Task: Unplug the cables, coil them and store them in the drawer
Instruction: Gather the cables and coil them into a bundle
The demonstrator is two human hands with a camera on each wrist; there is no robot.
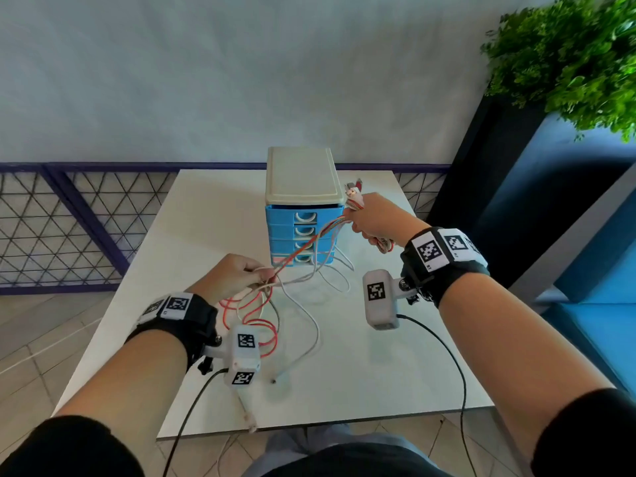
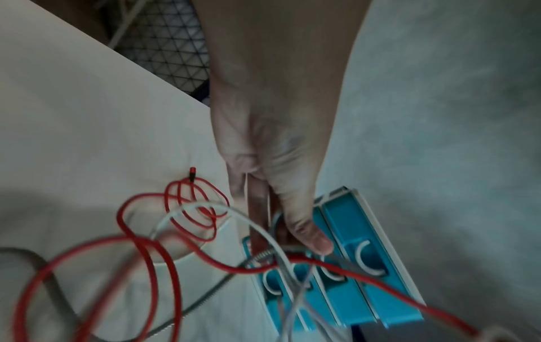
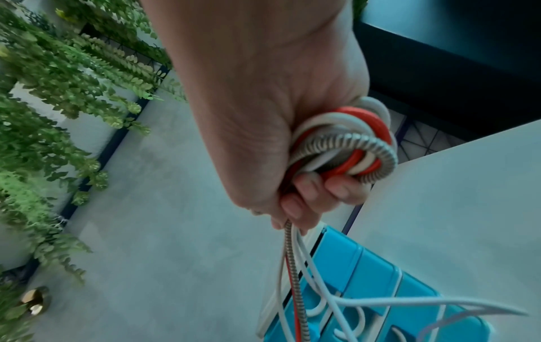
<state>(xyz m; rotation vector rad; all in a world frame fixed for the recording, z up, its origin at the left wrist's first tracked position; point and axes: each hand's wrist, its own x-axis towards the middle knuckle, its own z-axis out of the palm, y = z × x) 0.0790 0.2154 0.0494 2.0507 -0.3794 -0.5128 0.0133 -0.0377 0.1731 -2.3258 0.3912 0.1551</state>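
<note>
Both hands are on the cables, so the step in hand looks like coiling rather than unplugging. Raised at the right of the drawer unit point(image 1: 304, 208), the right hand point(image 1: 373, 220) is a closed fist around a tight bundle of turns point(image 3: 348, 143) made of red, white and metal-sheathed cable, with the plug ends point(image 1: 354, 192) sticking up out of the top of the fist. From under that fist the strands run down and to the left, crossing in front of the blue drawer fronts, to the left hand point(image 1: 234, 277), which is nearer and lower, its fingers closed in a pinch on the same strands. Beyond the left hand the slack drops to the white counter point(image 1: 378, 373): the red cable point(image 2: 140, 250) lies in loose loops near the left wrist, a white cable point(image 1: 309, 335) trails toward the near edge, and one more white plug end hangs just past that edge. All four drawers appear closed. By my reading most of the length is still uncoiled, so the next move calls for the left hand to feed the slack toward the right, lap by lap, keeping the strands together so they do not snag. Afterwards one hand must come free to pull a drawer open, which could let the bundle spring loose if the grip eases.
</note>
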